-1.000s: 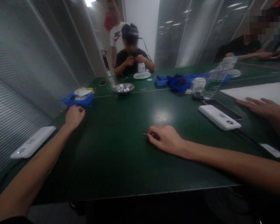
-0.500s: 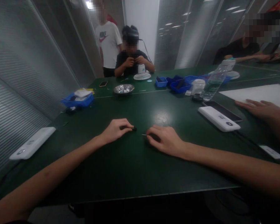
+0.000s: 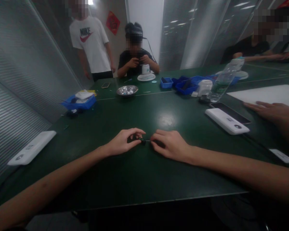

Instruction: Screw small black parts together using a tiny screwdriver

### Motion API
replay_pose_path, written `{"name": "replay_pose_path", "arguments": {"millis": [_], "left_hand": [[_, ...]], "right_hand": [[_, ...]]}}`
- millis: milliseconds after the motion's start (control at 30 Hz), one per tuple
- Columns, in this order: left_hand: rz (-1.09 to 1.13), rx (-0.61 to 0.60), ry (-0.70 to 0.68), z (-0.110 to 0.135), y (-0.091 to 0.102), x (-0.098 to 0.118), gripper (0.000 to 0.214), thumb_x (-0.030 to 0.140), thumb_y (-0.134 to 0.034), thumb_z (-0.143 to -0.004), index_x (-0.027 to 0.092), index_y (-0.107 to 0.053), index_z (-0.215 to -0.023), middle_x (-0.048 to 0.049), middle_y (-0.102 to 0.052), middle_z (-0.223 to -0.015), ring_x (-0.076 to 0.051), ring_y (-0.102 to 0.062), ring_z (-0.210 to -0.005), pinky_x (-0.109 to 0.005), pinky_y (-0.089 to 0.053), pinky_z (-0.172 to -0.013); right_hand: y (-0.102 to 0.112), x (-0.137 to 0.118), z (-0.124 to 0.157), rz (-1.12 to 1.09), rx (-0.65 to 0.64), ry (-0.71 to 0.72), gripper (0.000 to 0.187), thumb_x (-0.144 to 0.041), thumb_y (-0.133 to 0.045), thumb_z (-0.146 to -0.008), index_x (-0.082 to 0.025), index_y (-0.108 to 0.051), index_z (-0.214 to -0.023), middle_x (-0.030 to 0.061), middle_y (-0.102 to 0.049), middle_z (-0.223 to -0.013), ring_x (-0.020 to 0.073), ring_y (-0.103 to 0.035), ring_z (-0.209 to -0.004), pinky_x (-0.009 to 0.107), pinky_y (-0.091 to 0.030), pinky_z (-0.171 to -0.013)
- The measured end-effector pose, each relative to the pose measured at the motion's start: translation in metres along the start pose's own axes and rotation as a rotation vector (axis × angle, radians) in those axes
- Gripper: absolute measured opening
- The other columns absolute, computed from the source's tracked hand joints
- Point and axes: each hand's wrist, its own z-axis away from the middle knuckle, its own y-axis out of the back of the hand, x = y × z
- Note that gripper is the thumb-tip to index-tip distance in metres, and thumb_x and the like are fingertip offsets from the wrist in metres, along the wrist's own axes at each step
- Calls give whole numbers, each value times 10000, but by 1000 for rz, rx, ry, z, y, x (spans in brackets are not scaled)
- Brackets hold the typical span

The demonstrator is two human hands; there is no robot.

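Note:
My left hand (image 3: 124, 141) is over the middle of the green table, its thumb and a finger at a small black part (image 3: 143, 141); the index finger is raised over it. What kind of part it is, I cannot make out. Opposite, my right hand (image 3: 170, 143) rests on the table with its fingertips pinched round a thin metal pin (image 3: 148, 141). The pin points left and its tip meets the black part, or comes very close to it. My right fingers hide the rest of the pin.
Two white power banks (image 3: 227, 121) lie at left and right, the right one beside a phone (image 3: 231, 112). Farther off are a metal bowl (image 3: 127, 91), blue trays (image 3: 83, 102) and a tilted bottle (image 3: 223, 81). Another person's hand (image 3: 272, 112) lies near a white sheet (image 3: 276, 94).
My left hand has moved right and slightly down with the black part, closing the gap to the pin. Its index finger has lifted. The standing person has shifted left.

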Motion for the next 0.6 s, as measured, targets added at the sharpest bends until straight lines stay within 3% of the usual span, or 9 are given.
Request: {"name": "replay_pose_path", "arguments": {"millis": [233, 600], "left_hand": [[73, -10, -13, 1, -2, -5, 341, 257, -649, -958, 188, -618, -1290, -76, -675, -1147, -168, -625, -907, -310, -496, -828], [272, -33, 65, -2, -2, -11, 347, 267, -652, -952, 157, -604, -1277, -93, -660, -1112, -179, -633, -940, -337, -516, -870]], "right_hand": [[-3, 4, 1, -71, -46, 91, 240, -285, -473, -1029, -161, -657, -1120, 69, -646, -996, 136, -577, -752, 263, -415, -666], [-8, 7, 1, -132, -22, 69, 223, -293, -484, -1041, -156, -642, -1119, 69, -634, -992, 135, -570, -761, 264, -435, -674]]}}
